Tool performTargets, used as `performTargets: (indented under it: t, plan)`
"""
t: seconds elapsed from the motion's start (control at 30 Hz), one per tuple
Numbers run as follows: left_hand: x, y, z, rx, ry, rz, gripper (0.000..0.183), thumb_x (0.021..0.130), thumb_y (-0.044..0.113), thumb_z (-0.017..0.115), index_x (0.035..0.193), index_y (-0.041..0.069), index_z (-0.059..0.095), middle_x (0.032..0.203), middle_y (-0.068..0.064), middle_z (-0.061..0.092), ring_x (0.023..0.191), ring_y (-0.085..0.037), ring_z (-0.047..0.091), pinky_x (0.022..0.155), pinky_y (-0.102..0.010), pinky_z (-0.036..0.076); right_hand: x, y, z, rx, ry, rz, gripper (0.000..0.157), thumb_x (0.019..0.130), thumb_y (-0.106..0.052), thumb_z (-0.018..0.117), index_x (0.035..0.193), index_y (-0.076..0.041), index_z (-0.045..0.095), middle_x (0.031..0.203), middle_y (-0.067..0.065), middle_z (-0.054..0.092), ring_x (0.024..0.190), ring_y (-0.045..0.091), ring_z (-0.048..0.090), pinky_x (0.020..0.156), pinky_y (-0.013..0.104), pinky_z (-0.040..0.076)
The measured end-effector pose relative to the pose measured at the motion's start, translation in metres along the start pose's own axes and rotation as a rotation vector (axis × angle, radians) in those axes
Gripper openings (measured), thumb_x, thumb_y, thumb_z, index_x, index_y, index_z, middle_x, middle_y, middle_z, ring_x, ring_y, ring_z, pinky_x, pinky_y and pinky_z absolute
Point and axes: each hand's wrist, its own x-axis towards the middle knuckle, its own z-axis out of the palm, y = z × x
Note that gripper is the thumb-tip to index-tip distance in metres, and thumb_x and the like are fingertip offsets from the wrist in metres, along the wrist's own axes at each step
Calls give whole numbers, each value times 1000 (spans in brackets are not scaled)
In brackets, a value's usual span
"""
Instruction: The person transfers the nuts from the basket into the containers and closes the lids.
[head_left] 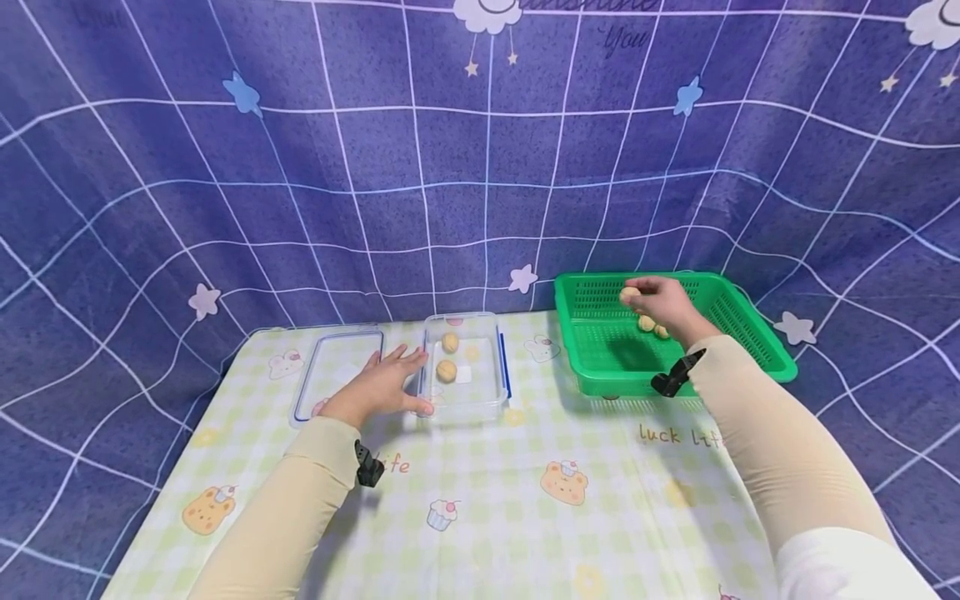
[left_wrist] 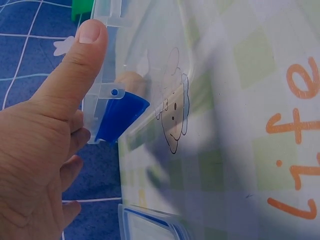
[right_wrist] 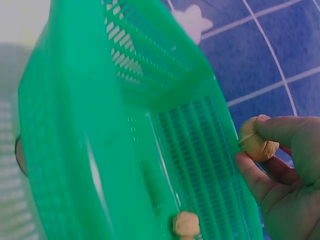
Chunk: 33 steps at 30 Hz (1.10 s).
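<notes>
A clear plastic container [head_left: 483, 400] with blue clips stands near the back of the table, two walnuts [head_left: 446, 371] inside it. My left hand [head_left: 385, 386] is at its left side, fingers spread and thumb by the near corner; in the left wrist view the thumb [left_wrist: 75, 70] lies along the container's wall. Over the green basket [head_left: 566, 333] on the right, my right hand [head_left: 666, 305] pinches a walnut [right_wrist: 256, 140] between thumb and fingers. Below that hand, a few more walnuts [head_left: 647, 323] lie on the basket's floor, partly hidden in the head view.
A clear lid with a blue seal [head_left: 303, 400] lies flat left of the container, partly behind the left hand. The checked tablecloth [head_left: 495, 525] covers the table. A blue patterned curtain [head_left: 465, 217] hangs right behind the table's back edge.
</notes>
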Motion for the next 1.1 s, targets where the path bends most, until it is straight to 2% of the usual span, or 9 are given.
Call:
performTargets:
  t: [0.27, 0.47, 0.7, 0.83, 0.97, 1.1]
  plan:
    - [-1, 3, -2, -1, -8, -2, 102, 81, 53, 79, 158, 6, 32, 164, -11, 28, 154, -37, 9, 119, -66, -1, 6, -17, 21, 23, -24, -45, 53, 102, -22, 63, 148, 0, 48, 146, 24, 50, 127, 40, 55, 103, 43, 50]
    - [-2, 2, -1, 18, -1, 4, 103, 80, 56, 78, 157, 4, 34, 164, -12, 29, 154, -38, 9, 119, -66, -2, 10, -31, 39, 39, -37, -82, 53, 101, -22, 64, 147, 0, 49, 145, 25, 50, 125, 41, 56, 105, 48, 47]
    - [-6, 3, -3, -3, -38, 20, 99, 89, 55, 70, 160, 6, 23, 167, -11, 19, 155, -36, -2, 118, -64, -10, 17, -45, 60, 56, -17, -127, 48, 100, -19, 66, 143, 0, 55, 138, 23, 56, 118, 33, 60, 99, 44, 52]
    - [-7, 4, -3, -31, -31, 16, 101, 89, 59, 68, 161, 5, 21, 167, -13, 17, 155, -36, -5, 117, -65, -12, 19, -52, 72, 72, -17, -146, 46, 100, -16, 66, 141, 1, 56, 136, 23, 58, 118, 33, 59, 96, 40, 53]
    - [-7, 7, 1, -68, -24, 0, 101, 90, 61, 65, 161, 3, 20, 168, -14, 15, 155, -36, -5, 117, -65, -12, 20, -58, 83, 72, -14, -167, 45, 99, -16, 67, 139, 1, 58, 134, 22, 60, 117, 32, 59, 97, 44, 52]
    - [-6, 9, 7, -43, -23, -9, 101, 93, 64, 58, 161, 2, 18, 168, -14, 13, 155, -34, -6, 118, -63, -11, 22, -63, 97, 90, -10, -172, 44, 97, -15, 70, 137, 1, 60, 131, 21, 63, 110, 28, 62, 97, 45, 53]
